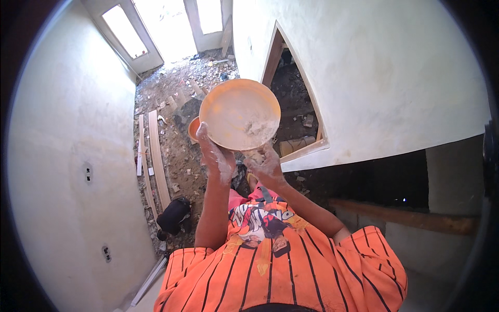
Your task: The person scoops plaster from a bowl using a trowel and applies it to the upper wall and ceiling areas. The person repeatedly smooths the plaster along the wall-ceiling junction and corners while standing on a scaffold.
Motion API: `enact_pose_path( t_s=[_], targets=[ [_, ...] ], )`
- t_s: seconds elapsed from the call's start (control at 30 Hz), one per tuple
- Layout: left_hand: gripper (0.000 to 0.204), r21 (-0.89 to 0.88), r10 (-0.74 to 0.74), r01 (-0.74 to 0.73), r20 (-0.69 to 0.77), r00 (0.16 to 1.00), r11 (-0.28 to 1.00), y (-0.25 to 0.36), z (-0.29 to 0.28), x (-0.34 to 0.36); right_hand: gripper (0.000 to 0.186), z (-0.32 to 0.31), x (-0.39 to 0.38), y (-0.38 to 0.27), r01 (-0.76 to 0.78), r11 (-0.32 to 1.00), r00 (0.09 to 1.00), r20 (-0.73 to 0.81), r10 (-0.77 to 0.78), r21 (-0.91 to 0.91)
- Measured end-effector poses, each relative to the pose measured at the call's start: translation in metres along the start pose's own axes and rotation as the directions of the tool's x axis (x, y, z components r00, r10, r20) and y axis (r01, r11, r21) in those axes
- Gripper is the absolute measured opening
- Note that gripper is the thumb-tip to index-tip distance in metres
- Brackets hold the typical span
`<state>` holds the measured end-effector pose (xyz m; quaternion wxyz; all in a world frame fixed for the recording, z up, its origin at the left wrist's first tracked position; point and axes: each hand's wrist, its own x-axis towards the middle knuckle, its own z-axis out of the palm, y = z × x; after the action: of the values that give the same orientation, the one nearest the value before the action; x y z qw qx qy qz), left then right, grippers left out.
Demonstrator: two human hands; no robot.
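A round yellow basin (234,112) is held up in front of me, its inside coated pale with a clump of whitish material toward the right. My left hand (213,153) grips its lower left side, thumb against the rim, the skin dusted white. My right hand (264,165) holds it from below at the lower right, fingers curled and partly hidden under it, with pale residue on them. Behind the basin's left edge an orange container (193,128) shows, partly hidden.
Rubble covers the floor (184,182), with long planks (158,156) lying at the left. A person in dark clothing (172,216) is bent low at lower left. Pale walls (78,130) flank me; a wood-framed opening (319,140) is at right, bright doorway (171,26) ahead.
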<state>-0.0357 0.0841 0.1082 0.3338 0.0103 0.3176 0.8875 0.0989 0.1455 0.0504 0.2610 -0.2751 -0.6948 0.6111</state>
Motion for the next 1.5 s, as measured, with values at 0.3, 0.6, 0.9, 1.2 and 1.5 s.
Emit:
enact_pose_path(
  t_s=[0.3,0.6,0.9,1.2,1.5],
  targets=[
    [0.063,0.097,0.074,-0.066,-0.077,0.994,0.993,0.002,-0.013,0.005,0.039,-0.061,-0.003,-0.013,-0.085,0.996,0.98,0.181,0.078,0.034],
    [0.054,0.071,0.001,-0.002,0.006,1.0,0.998,0.009,-0.003,0.004,0.053,-0.103,0.045,-0.105,0.245,0.837,0.912,0.41,-0.027,-0.489],
    [0.057,0.029,-0.061,0.06,0.033,0.998,0.998,0.012,0.003,0.003,0.046,-0.107,0.05,-0.102,0.249,0.848,0.87,0.493,0.017,-0.468],
    [0.066,0.094,-0.041,0.043,-0.021,0.999,0.995,0.012,0.01,0.0,0.028,-0.118,0.067,-0.094,0.268,0.844,0.808,0.586,0.066,-0.465],
    [0.065,0.035,-0.02,0.021,-0.038,0.999,0.999,-0.008,-0.021,0.011,0.051,-0.203,0.16,-0.238,0.424,0.885,0.906,0.105,-0.411,-0.194]
  ],
)
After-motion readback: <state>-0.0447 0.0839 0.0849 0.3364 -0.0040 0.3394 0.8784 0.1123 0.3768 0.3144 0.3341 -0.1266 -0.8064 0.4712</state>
